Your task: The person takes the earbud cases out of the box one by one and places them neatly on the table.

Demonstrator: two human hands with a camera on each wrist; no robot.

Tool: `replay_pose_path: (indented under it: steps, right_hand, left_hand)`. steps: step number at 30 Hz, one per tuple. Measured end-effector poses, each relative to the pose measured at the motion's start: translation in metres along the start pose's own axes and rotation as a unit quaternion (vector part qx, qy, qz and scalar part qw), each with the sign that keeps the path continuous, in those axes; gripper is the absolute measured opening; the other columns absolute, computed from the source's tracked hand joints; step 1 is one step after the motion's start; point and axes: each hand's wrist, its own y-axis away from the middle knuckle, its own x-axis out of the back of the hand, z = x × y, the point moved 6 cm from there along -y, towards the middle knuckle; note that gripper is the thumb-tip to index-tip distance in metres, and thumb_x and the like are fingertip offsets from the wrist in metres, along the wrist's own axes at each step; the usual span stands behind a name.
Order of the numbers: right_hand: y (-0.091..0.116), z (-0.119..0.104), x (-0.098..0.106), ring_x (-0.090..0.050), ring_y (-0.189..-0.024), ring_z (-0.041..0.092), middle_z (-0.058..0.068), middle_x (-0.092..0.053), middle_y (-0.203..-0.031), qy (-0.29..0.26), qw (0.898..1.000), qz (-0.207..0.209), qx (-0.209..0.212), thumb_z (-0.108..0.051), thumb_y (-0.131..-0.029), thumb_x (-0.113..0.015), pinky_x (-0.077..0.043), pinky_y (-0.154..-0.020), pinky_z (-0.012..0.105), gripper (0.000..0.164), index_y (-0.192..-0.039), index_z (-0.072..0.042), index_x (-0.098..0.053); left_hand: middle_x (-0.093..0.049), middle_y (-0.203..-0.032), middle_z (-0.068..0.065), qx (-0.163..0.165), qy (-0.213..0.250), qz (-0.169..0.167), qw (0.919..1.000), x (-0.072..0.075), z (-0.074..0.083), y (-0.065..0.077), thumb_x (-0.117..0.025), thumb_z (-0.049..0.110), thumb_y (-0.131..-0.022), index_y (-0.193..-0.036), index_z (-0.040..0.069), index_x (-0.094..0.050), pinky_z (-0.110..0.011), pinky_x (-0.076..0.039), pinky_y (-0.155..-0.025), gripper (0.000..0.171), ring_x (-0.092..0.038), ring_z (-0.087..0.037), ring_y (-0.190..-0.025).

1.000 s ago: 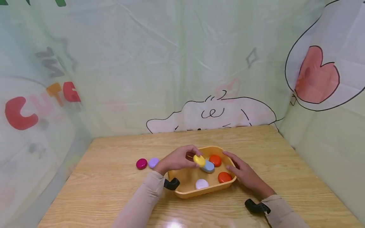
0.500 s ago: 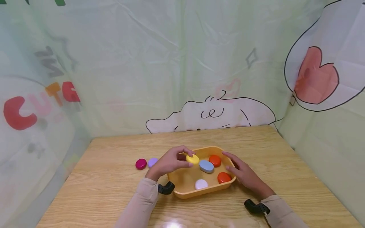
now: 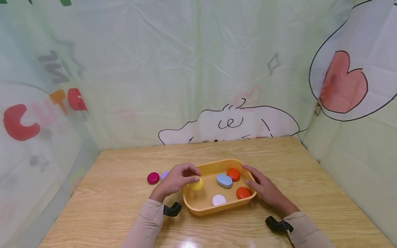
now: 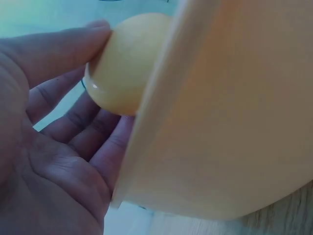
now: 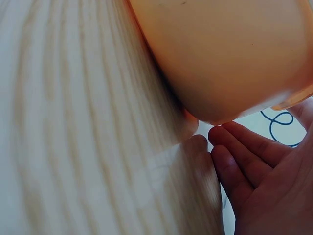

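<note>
An orange-yellow plastic tray [image 3: 204, 211] stands on the table. Near its left end, my left hand [image 3: 175, 181] pinches a smooth yellow rounded piece [image 3: 197, 184] between thumb and fingers, just inside the rim. Seen from the left wrist, the tray wall partly hides this yellow piece [image 4: 132, 63]. My right hand [image 3: 268, 191] rests at the tray's right end, thumb over the rim and relaxed fingers along the outer side. Inside lie a blue oval piece [image 3: 224, 181], a pale lilac round piece [image 3: 219, 200], a red piece [image 3: 233, 175] at the back and another red piece [image 3: 243, 193] at the front.
Left of the tray, a magenta round piece [image 3: 153, 178] lies on the wooden table [image 3: 118, 199]. Beside it is a purple piece [image 3: 164, 175], partly hidden behind my left hand. A printed curtain [image 3: 198, 69] hangs behind the table and along both sides.
My left hand has moved left and lower with the yellow piece, from over the blue piece to the tray's left end. The blue piece is now fully uncovered. My right hand stays put.
</note>
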Motion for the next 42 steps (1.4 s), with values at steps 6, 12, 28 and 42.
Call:
replay_pose_path:
  steps: [6, 12, 28, 42]
  right_hand:
    - [-0.001, 0.000, 0.000, -0.025, -0.146, 0.044, 0.019, -0.029, -0.160, -0.004, 1.000, -0.001, 0.000, -0.020, -0.105, -0.053, -0.023, -0.112, 0.062, 0.054, -0.156, -0.017, -0.034]
    - [-0.001, 0.000, 0.000, -0.025, -0.145, 0.045, 0.019, -0.028, -0.160, 0.000, 1.000, -0.001, -0.001, -0.020, -0.105, -0.053, -0.024, -0.112, 0.062, 0.055, -0.156, -0.016, -0.034]
    - [0.000, 0.002, 0.000, -0.024, -0.146, 0.045, 0.019, -0.028, -0.161, -0.001, 1.000, -0.001, -0.003, -0.020, -0.105, -0.053, -0.024, -0.112, 0.061, 0.055, -0.156, -0.018, -0.034]
    - [-0.001, 0.001, -0.001, -0.024, -0.146, 0.044, 0.019, -0.028, -0.161, -0.003, 1.000, -0.003, 0.001, -0.020, -0.105, -0.053, -0.024, -0.112, 0.061, 0.055, -0.156, -0.017, -0.034]
  left_hand:
    - [-0.069, -0.105, -0.003, 0.014, -0.002, 0.053, 0.9985, 0.014, -0.001, 0.004, -0.075, 0.023, -0.092, -0.107, 0.013, -0.071, -0.032, -0.053, -0.085, 0.018, -0.064, -0.021, -0.096]
    - [-0.067, -0.108, -0.006, 0.027, 0.014, 0.083, 0.9960, 0.024, -0.003, 0.012, -0.073, 0.020, -0.094, -0.110, 0.007, -0.069, -0.029, -0.053, -0.084, 0.021, -0.063, -0.022, -0.096]
    - [-0.066, -0.106, -0.010, 0.082, 0.043, 0.166, 0.9818, 0.056, -0.024, 0.040, -0.073, 0.019, -0.094, -0.111, 0.003, -0.067, -0.033, -0.054, -0.070, 0.024, -0.063, -0.021, -0.089]
    - [-0.062, -0.111, -0.014, 0.133, 0.059, 0.233, 0.9616, 0.082, -0.045, 0.074, -0.072, 0.019, -0.094, -0.112, 0.000, -0.066, -0.029, -0.054, -0.077, 0.027, -0.060, -0.023, -0.096]
